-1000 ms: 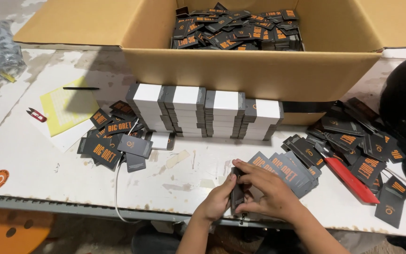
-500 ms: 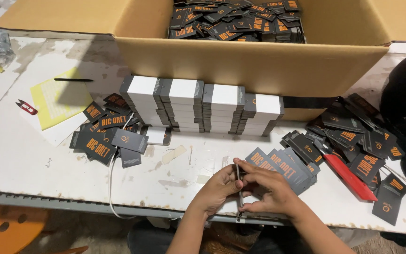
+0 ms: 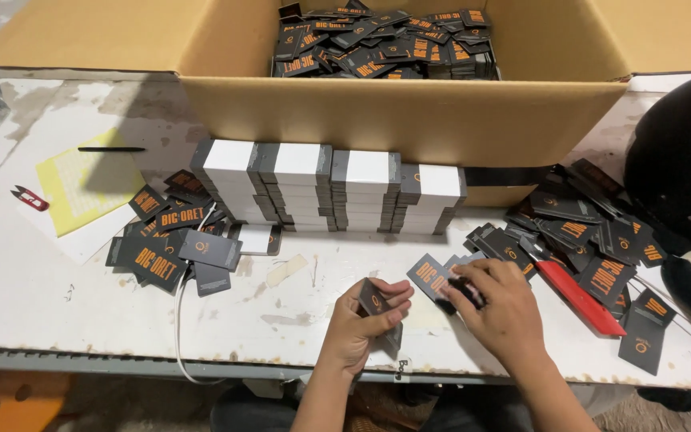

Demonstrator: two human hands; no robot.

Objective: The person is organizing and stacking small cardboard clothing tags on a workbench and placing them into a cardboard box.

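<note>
Here my left hand point(image 3: 361, 324) grips a small stack of black tags point(image 3: 377, 308) above the table edge; my right hand point(image 3: 493, 308) pinches another tag point(image 3: 464, 290) from the pile; I'd square edges before adding it.

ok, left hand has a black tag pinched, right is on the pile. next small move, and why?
Probably: the right hand lifts one black tag off the pile it is touching and brings it toward the left hand. The left hand holds a black tag upright between thumb and fingers just above the table, and the right hand's fingers are closed on a piece at the pile's near edge.
</note>
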